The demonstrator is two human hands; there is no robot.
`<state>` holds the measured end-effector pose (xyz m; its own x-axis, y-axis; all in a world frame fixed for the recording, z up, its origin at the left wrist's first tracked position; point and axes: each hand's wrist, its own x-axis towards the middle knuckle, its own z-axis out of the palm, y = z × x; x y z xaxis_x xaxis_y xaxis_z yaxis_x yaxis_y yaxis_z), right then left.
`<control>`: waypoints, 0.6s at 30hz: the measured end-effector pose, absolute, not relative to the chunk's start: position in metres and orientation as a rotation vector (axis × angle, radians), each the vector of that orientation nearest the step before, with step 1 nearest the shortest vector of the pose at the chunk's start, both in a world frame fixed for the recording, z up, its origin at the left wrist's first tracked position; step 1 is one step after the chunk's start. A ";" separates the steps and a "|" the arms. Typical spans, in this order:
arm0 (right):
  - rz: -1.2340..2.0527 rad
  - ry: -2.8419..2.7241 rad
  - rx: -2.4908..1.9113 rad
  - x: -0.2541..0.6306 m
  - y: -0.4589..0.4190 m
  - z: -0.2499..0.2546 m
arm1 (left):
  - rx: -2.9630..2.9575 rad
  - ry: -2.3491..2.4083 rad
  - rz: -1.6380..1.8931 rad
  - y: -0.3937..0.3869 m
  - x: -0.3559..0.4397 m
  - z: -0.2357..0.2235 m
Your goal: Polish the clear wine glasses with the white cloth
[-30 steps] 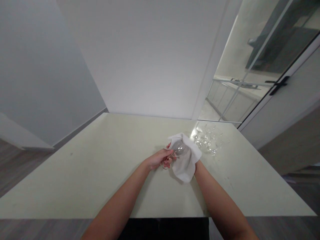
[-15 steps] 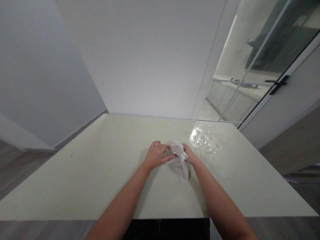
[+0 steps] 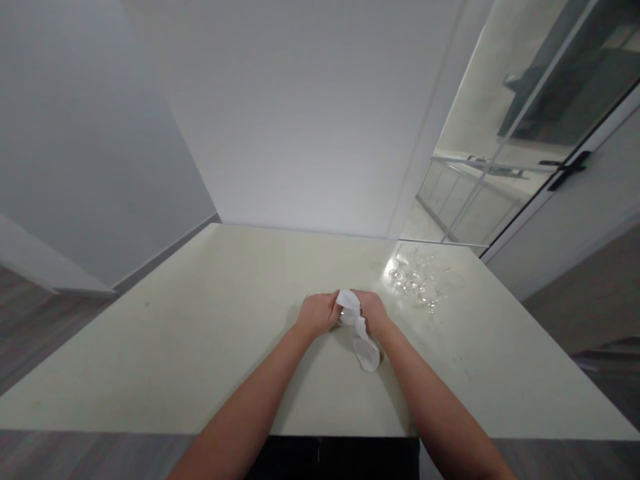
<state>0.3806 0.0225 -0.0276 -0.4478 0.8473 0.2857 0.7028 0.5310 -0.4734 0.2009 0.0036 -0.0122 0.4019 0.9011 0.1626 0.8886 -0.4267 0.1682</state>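
Observation:
My left hand [image 3: 318, 315] is closed around a small clear glass [image 3: 342, 322], mostly hidden by the fingers and by a white cloth [image 3: 367, 352]. My right hand [image 3: 372, 311] grips the cloth and presses it against the glass. One end of the cloth hangs down toward me between my wrists. Both hands are close together, just above the white table [image 3: 240, 360]. A cluster of clear glassware [image 3: 417, 283] stands on the table to the right of my right hand; the single shapes blend together.
A white panel [image 3: 310, 120] rises behind the table's far edge. At the right are a glazed partition [image 3: 470, 193] and a door with a black handle [image 3: 570, 170]. The table's near edge lies close to my body.
My left fingers, spread around the glass before, have closed in. My right hand has brought the cloth over the glass, hiding more of it. The view has shifted slightly.

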 end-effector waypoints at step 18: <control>0.631 -2.062 -1.269 0.377 0.015 -0.025 | 2.495 1.576 0.527 0.009 0.195 -0.013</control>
